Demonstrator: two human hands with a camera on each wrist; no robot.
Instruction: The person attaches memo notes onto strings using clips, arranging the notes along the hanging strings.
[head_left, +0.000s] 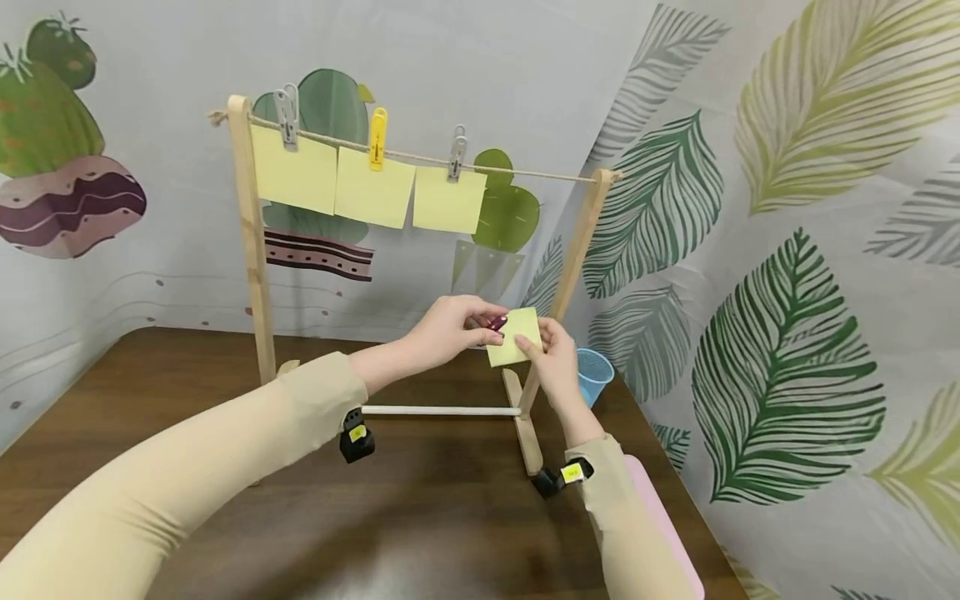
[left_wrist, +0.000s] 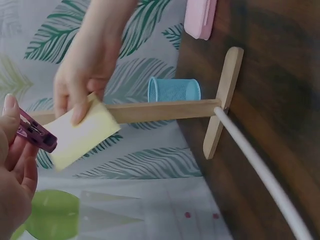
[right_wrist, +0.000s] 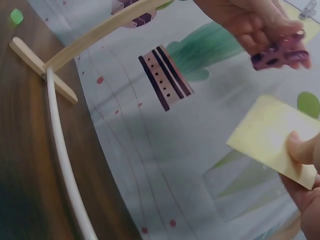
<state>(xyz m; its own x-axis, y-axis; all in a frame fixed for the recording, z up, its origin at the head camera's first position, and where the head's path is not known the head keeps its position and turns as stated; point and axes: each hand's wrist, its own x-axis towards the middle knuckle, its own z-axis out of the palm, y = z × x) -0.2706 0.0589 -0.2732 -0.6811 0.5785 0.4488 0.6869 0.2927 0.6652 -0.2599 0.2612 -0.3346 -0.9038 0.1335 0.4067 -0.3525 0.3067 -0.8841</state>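
Note:
My left hand [head_left: 452, 332] pinches a dark purple clothespin [left_wrist: 37, 132] between thumb and fingers. In my right hand [head_left: 558, 362] is a yellow sticky note [right_wrist: 272, 132], gripped at its edge with the thumb on its face. Clothespin and note are close to each other in front of the rack's right post; in the wrist views a gap shows between them. Above, three yellow notes [head_left: 296, 177] hang side by side from a string [head_left: 540, 173]. Two grey clothespins [head_left: 457, 154] and a yellow clothespin [head_left: 377, 140] hold them there.
The string runs between the wooden posts [head_left: 255, 250] of a rack on a brown table [head_left: 420, 517]. A white rod [head_left: 442, 410] joins the posts low down. A blue mesh cup [head_left: 595, 371] stands behind the right post, and a pink case [left_wrist: 200, 17] lies at the right.

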